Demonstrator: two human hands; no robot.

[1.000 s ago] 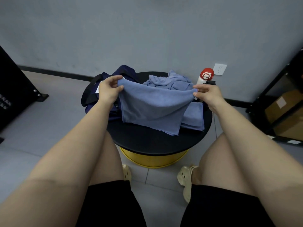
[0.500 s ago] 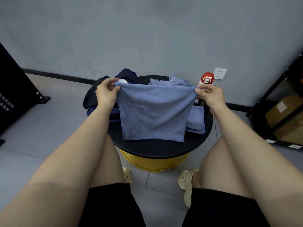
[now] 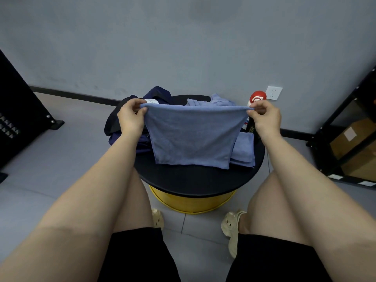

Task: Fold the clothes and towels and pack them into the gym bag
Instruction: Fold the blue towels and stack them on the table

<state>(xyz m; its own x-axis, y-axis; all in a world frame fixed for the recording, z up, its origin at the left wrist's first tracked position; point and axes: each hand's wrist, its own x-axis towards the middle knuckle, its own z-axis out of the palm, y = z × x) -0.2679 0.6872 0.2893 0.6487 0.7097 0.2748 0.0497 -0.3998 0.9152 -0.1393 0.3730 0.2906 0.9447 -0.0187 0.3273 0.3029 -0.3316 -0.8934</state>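
Note:
A blue towel (image 3: 193, 137) hangs stretched between my hands above the round black table (image 3: 195, 180). My left hand (image 3: 130, 117) pinches its top left corner and my right hand (image 3: 264, 119) pinches the top right corner. Its lower edge reaches the tabletop. The navy gym bag (image 3: 126, 123) sits at the table's left, partly hidden behind my left hand and the towel. A folded blue cloth (image 3: 244, 151) lies on the right of the table. A crumpled blue garment (image 3: 209, 101) is heaped at the back.
A bottle with a red and white cap (image 3: 257, 97) stands at the table's back right, by a wall socket (image 3: 274, 92). A black shelf with cardboard boxes (image 3: 354, 139) is at the right. A black stand (image 3: 18, 119) is at the left. The table's yellow base (image 3: 191, 202) sits between my feet.
Both hands have raised the towel and drawn it taut; it hung slack and skewed before and now hangs flat and square.

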